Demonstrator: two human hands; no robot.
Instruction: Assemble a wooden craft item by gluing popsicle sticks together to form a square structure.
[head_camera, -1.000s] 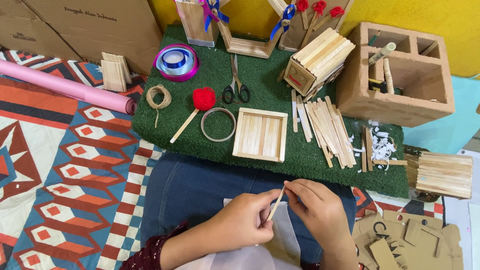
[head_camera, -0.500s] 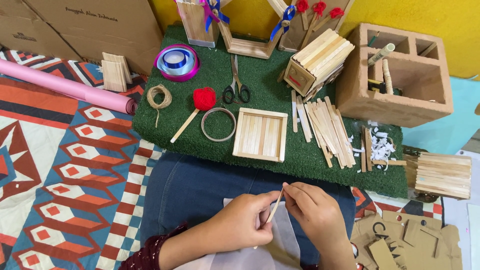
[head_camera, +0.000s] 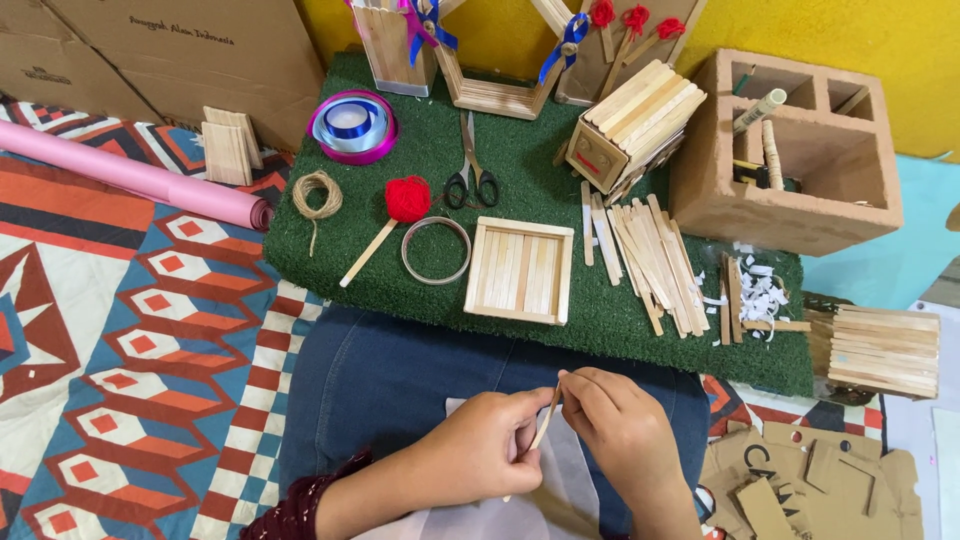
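Note:
Over my lap, my left hand (head_camera: 478, 450) and my right hand (head_camera: 620, 430) both pinch one thin wooden craft stick (head_camera: 546, 424). The stick stands tilted between the fingertips of the two hands. A pale sheet (head_camera: 572, 470) lies on my lap under the hands. Just beyond, on the green turf mat (head_camera: 380, 272), rests a square tray built of sticks (head_camera: 520, 271), and a loose pile of sticks (head_camera: 650, 255) lies to its right.
On the mat lie scissors (head_camera: 470, 180), a red yarn ball on a stick (head_camera: 406, 198), a clear ring (head_camera: 436, 250), twine (head_camera: 316, 194), ribbon rolls (head_camera: 352, 124) and a stick box (head_camera: 632, 128). A clay block (head_camera: 790, 150) stands right. A pink roll (head_camera: 130, 175) lies left, cardboard scraps (head_camera: 810, 480) lower right.
The hands shifted only slightly; the fingers adjusted their pinch on the stick, which stays tilted between them.

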